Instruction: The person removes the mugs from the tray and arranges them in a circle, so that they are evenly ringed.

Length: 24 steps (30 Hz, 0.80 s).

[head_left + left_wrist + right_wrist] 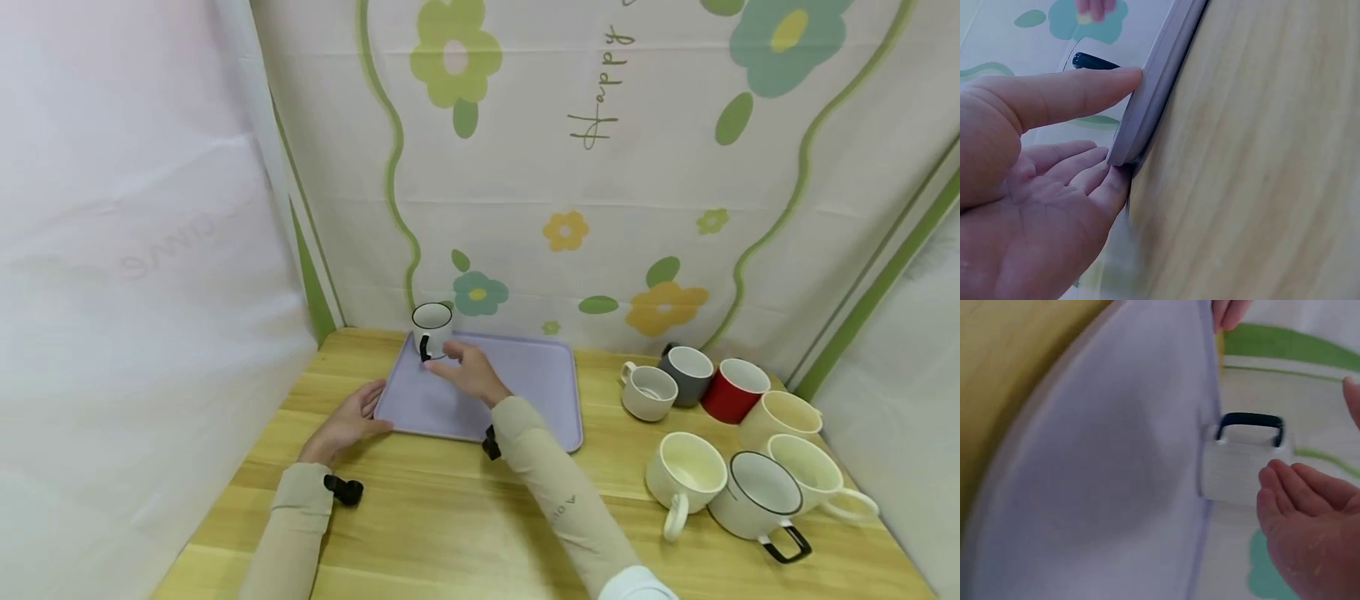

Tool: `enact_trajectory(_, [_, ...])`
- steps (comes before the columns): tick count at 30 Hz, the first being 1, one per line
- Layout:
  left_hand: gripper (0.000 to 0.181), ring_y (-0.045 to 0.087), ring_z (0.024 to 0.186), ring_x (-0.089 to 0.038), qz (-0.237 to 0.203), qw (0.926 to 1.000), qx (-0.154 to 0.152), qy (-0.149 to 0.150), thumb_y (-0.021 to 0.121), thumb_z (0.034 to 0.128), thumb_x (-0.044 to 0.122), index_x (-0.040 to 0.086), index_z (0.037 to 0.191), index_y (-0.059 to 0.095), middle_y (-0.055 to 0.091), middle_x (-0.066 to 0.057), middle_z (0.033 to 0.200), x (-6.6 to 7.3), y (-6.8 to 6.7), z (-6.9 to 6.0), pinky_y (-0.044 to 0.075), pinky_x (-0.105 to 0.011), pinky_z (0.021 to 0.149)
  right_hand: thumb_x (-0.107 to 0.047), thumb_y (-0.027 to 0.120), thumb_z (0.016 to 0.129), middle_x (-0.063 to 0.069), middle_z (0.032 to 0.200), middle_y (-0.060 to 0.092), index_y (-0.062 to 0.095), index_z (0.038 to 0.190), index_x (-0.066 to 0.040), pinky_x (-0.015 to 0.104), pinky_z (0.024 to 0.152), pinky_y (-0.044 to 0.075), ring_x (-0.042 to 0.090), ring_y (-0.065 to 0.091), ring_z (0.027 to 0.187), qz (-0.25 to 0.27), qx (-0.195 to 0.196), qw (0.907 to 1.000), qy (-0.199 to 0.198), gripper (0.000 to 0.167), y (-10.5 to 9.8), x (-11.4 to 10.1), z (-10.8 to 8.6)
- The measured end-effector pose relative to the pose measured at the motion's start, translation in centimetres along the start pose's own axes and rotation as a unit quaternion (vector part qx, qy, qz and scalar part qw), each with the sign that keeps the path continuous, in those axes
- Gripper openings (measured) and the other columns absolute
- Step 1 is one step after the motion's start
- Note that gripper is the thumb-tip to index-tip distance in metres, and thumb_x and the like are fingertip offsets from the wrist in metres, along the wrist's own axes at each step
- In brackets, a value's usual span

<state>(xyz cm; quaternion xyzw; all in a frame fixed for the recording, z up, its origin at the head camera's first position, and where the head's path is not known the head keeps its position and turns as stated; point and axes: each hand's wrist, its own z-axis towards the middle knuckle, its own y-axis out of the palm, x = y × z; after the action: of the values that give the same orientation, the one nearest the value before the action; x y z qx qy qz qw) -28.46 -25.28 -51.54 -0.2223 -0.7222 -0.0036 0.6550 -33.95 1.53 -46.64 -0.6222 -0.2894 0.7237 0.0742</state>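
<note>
A lilac tray (pixel 517 383) lies on the wooden table. Upright at its back left corner stands a white mug (pixel 438 327) with a black rim, its black handle (pixel 1250 419) toward the front. My right hand (pixel 472 372) hovers over the tray just beside the mug; in the right wrist view a gap shows between thumb and fingers, with nothing held. At the tray's front left corner is my left hand (pixel 348 425). Its straight thumb (pixel 1079 97) touches the tray's edge, and the extended fingers (pixel 1100 181) rest against the corner.
To the right stand several mugs: a small white cup (pixel 648 393), a grey mug (pixel 688 375), a red mug (pixel 731 396), cream mugs (pixel 684 475) and a larger white mug (pixel 750 500) with black trim. A flowered curtain (pixel 600 183) hangs behind the table.
</note>
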Motion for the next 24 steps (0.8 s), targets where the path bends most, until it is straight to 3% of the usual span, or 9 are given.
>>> enact_trajectory(5, [0.096,0.01,0.165,-0.042,-0.004,1.0,0.004,-0.007,0.073,0.0953,-0.001,0.001,0.169,0.012,0.009,-0.022,0.178,0.1,-0.1,-0.3,0.02,-0.053,0.134,-0.044,0.067,0.103,0.016,0.163,0.049,0.044,0.16,-0.003,0.052,0.126,0.042,0.039,0.047,0.151,0.071,0.0,0.9971,0.027,0.074,2.5,0.4,1.4])
enact_trajectory(10, [0.096,0.011,0.165,-0.042,-0.006,1.0,0.006,-0.005,0.074,0.0949,-0.001,0.001,0.169,0.012,0.009,-0.022,0.178,-0.1,0.0,-0.1,0.021,-0.053,0.134,-0.048,0.066,0.103,0.013,0.159,0.055,0.046,0.16,-0.011,0.052,0.125,0.044,0.034,0.052,0.148,0.131,0.011,0.9908,0.033,0.071,4.2,0.4,2.0])
enact_trajectory(13, [0.097,0.011,0.165,-0.042,-0.006,1.0,0.002,-0.002,0.074,0.0949,-0.001,0.0,0.169,0.011,0.009,-0.023,0.177,0.0,0.2,0.0,0.021,-0.054,0.134,-0.052,0.065,0.102,0.006,0.144,0.068,0.063,0.147,-0.014,0.046,0.115,0.052,0.025,0.062,0.134,0.13,0.038,0.9893,0.056,0.059,4.6,0.2,1.7])
enact_trajectory(15, [0.097,0.011,0.165,-0.042,-0.007,1.0,0.001,-0.003,0.073,0.0952,-0.001,0.0,0.169,0.011,0.009,-0.023,0.177,0.1,0.2,0.0,0.02,-0.054,0.134,-0.055,0.063,0.103,0.002,0.123,0.074,0.074,0.127,-0.011,0.04,0.098,0.056,0.02,0.066,0.114,0.114,0.054,0.989,0.077,0.051,4.7,-0.1,1.2])
enact_trajectory(17, [0.096,0.011,0.165,-0.043,-0.008,0.9999,0.002,-0.006,0.073,0.0956,-0.001,0.0,0.169,0.011,0.009,-0.023,0.177,0.1,0.2,-0.1,0.02,-0.055,0.134,-0.054,0.062,0.103,0.002,0.101,0.074,0.077,0.107,-0.007,0.034,0.082,0.051,0.017,0.063,0.094,0.107,0.063,0.9883,0.09,0.05,4.9,-0.4,0.7])
enact_trajectory(19, [0.096,0.01,0.164,-0.043,-0.008,0.9999,0.001,-0.006,0.072,0.0959,-0.001,0.0,0.169,0.01,0.009,-0.023,0.177,0.2,0.1,-0.3,0.02,-0.054,0.134,-0.049,0.062,0.105,0.004,0.089,0.071,0.077,0.097,-0.001,0.03,0.073,0.043,0.017,0.056,0.082,0.109,0.058,0.9876,0.098,0.051,5.1,-0.7,0.0])
enact_trajectory(22, [0.096,0.01,0.164,-0.043,-0.006,1.0,-0.002,-0.005,0.072,0.0959,-0.001,-0.001,0.169,0.01,0.008,-0.024,0.177,0.3,0.1,-0.4,0.019,-0.054,0.134,-0.039,0.067,0.104,0.002,0.09,0.074,0.076,0.091,0.004,0.026,0.074,0.044,0.013,0.056,0.082,0.141,0.043,0.9831,0.109,0.046,5.2,-1.1,-1.0])
enact_trajectory(24, [0.096,0.01,0.164,-0.043,-0.004,1.0,-0.002,-0.004,0.072,0.0959,-0.001,0.0,0.169,0.01,0.008,-0.023,0.177,0.3,0.0,-0.4,0.018,-0.054,0.134,-0.032,0.07,0.103,0.004,0.093,0.076,0.077,0.093,0.006,0.027,0.077,0.046,0.013,0.058,0.083,0.188,0.036,0.9739,0.122,0.04,4.9,-1.3,-1.7])
